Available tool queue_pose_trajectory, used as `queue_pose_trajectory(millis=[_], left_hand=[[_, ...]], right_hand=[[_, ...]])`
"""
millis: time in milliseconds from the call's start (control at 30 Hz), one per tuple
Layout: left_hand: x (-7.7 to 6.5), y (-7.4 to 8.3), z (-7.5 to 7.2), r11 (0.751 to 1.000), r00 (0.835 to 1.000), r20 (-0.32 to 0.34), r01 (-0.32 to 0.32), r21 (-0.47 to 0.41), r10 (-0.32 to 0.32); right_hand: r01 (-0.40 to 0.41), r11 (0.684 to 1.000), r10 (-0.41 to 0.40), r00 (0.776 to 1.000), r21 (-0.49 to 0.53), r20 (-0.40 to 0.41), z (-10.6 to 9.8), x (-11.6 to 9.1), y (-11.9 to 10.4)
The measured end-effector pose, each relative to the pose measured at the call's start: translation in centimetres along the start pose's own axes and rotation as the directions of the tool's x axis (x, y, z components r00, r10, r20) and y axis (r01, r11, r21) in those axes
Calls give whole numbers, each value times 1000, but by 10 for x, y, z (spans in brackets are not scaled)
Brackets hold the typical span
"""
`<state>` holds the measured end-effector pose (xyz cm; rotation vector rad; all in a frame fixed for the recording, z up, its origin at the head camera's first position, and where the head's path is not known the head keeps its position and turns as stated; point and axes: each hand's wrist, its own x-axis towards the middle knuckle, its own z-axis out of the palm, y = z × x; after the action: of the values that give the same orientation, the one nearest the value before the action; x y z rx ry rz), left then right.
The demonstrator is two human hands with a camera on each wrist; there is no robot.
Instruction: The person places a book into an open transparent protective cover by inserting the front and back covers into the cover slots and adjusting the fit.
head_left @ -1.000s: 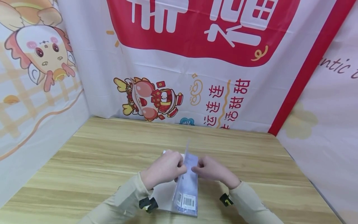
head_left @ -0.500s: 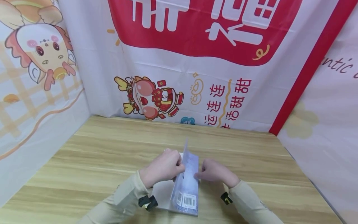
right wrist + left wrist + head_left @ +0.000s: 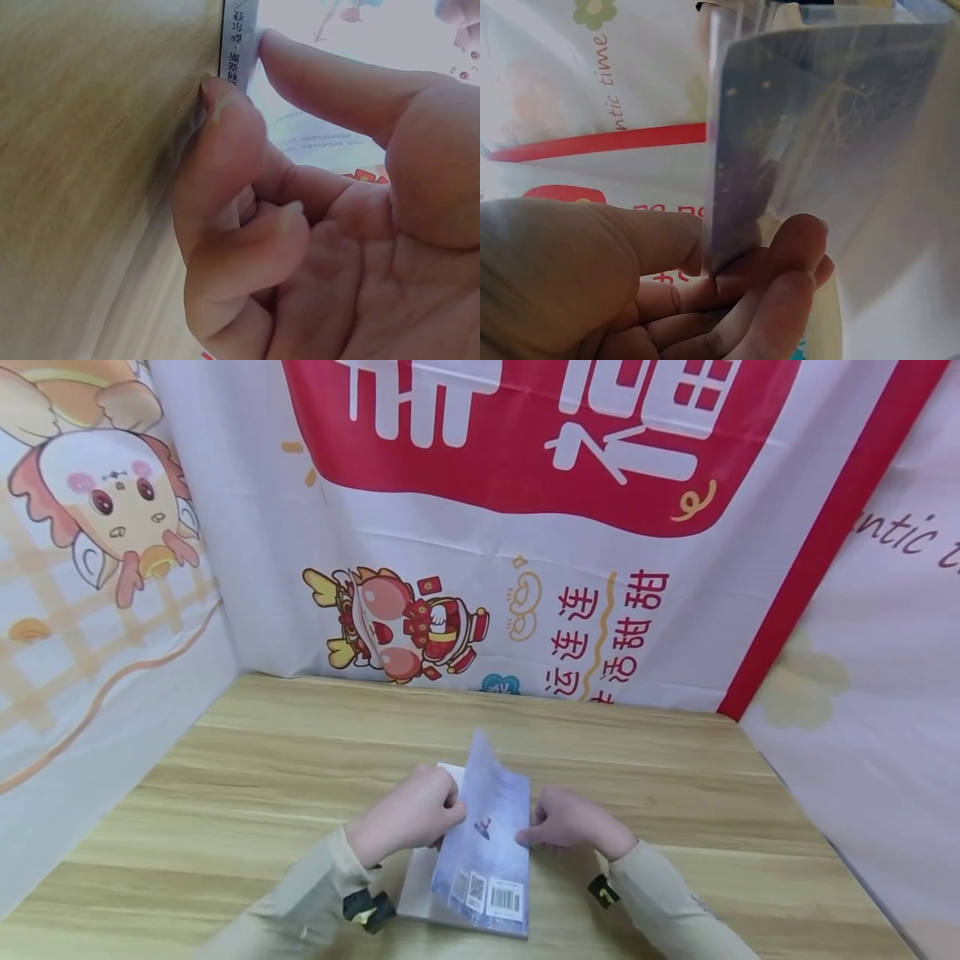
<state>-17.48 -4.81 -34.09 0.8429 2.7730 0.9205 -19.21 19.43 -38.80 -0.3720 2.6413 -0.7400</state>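
A book [image 3: 498, 877] with a pale blue cover lies on the table, barcode at its near end. My left hand [image 3: 412, 810] pinches the free edge of the raised cover [image 3: 480, 793] between thumb and fingers. That cover leans to the left over white pages [image 3: 418, 885]. In the left wrist view, the cover's dark inner side and a clear plastic layer [image 3: 840, 112] show above the fingers. My right hand [image 3: 573, 822] holds the book by its spine [image 3: 238, 45], the thumb on the cover and the index finger against the spine's side; the other fingers are curled.
The wood-grain table [image 3: 300, 777] reaches to a hanging cloth [image 3: 450, 543] with red and white print at the back. Printed cloths also line the left side [image 3: 112, 652] and right side [image 3: 862, 718]. A dark band [image 3: 367, 910] sits on the left wrist.
My left hand has moved left with the cover, which has tipped from nearly upright to leaning left, showing more of its outer face. The right hand has slid slightly nearer along the spine.
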Motion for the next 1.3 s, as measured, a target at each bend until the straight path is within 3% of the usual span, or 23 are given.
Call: queue_pose_trajectory(millis=[533, 800, 1067, 1300], left_hand=[[-9, -32, 7, 994, 996, 38, 86, -65, -84], [-12, -47, 9, 994, 993, 60, 107, -37, -105], [-14, -51, 10, 988, 985, 97, 145, -47, -140], [-14, -51, 11, 988, 985, 105, 141, -59, -134]], right_hand=[[10, 999, -11, 1000, 33, 15, 3, 3, 3], [10, 1000, -11, 1000, 27, 26, 4, 5, 3], [12, 999, -14, 999, 52, 32, 3, 6, 4], [-9, 998, 7, 1000, 60, 30, 3, 6, 4]])
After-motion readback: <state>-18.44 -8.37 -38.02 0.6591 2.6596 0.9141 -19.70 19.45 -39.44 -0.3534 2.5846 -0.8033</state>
